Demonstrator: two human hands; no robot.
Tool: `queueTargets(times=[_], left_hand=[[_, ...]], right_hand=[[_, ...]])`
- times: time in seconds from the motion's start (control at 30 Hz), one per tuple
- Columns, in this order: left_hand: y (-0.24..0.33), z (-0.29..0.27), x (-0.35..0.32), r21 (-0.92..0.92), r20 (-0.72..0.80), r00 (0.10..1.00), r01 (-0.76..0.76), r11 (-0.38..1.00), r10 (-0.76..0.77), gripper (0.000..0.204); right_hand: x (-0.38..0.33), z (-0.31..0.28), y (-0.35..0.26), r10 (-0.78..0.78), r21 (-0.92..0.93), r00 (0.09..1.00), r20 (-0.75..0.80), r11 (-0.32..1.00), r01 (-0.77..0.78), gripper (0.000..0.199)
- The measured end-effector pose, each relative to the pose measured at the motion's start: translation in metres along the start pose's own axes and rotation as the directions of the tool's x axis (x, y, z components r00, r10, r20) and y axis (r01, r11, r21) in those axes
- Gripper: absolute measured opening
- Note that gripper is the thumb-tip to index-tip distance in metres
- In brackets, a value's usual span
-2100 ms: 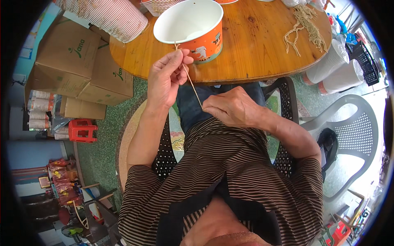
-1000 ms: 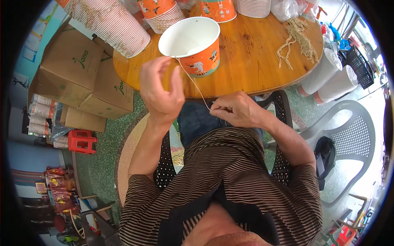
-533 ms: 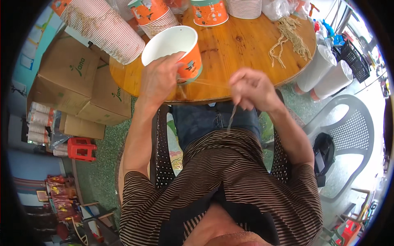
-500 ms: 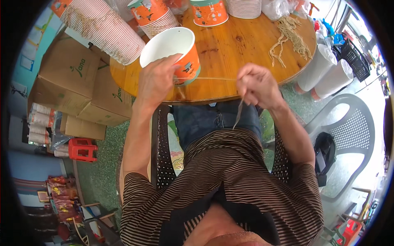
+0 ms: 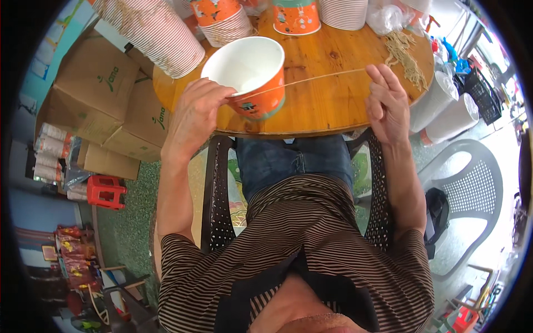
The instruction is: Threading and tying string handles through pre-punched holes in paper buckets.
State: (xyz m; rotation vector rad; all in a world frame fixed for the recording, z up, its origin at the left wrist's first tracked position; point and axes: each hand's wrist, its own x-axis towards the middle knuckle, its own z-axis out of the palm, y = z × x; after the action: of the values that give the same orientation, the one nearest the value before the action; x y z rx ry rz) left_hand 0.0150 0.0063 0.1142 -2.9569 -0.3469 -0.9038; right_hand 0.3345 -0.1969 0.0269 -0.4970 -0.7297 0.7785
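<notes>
An orange paper bucket with a white inside stands tilted near the front edge of the table, its mouth toward me. My left hand grips it by the near left of its rim. A thin tan string runs across the bucket's outer side, from by my left fingertips, and stretches straight out to the right. Its far end is pinched in my right hand, raised over the table's right front edge with the fingers bent. What lies under my left fingers is hidden.
On the wooden table, a long stack of paper buckets lies at the left. More upright buckets stand behind. A bundle of loose strings rests at the right. Cardboard boxes and a grey chair flank the table.
My right hand has moved outward to the right and farther over the table, drawing the string out longer. The loose tail below that hand no longer shows. The bucket sits slightly farther right.
</notes>
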Motion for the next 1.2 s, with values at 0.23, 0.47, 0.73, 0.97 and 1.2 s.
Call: queueTargets(times=[0.23, 0.47, 0.73, 0.97, 1.2], left_hand=[[-0.01, -0.008, -0.006, -0.024, 0.032, 0.999, 0.018, 1.0, -0.018, 0.025], [-0.015, -0.012, -0.01, 0.006, 0.061, 0.996, 0.067, 0.998, -0.067, 0.028], [-0.004, 0.001, -0.01, 0.069, -0.121, 0.992, 0.039, 0.997, -0.03, 0.039], [0.055, 0.039, 0.024, -0.027, -0.317, 0.948, 0.009, 1.0, -0.017, 0.034], [0.057, 0.058, 0.038, 0.008, 0.011, 0.962, 0.273, 0.962, -0.273, 0.033]], right_hand=[[-0.01, 0.006, -0.002, -0.12, -0.172, 0.993, -0.011, 0.978, 0.117, 0.024], [-0.006, 0.002, -0.004, -0.081, -0.042, 0.995, -0.05, 0.996, 0.079, 0.027], [-0.006, 0.002, 0.006, 0.073, -0.018, 0.994, -0.079, 0.997, -0.075, 0.026], [-0.025, 0.045, 0.021, 0.629, -0.554, 0.754, 0.191, 0.703, -0.446, 0.021], [-0.032, 0.055, 0.033, 0.661, -0.576, 0.709, 0.247, 0.688, -0.441, 0.021]])
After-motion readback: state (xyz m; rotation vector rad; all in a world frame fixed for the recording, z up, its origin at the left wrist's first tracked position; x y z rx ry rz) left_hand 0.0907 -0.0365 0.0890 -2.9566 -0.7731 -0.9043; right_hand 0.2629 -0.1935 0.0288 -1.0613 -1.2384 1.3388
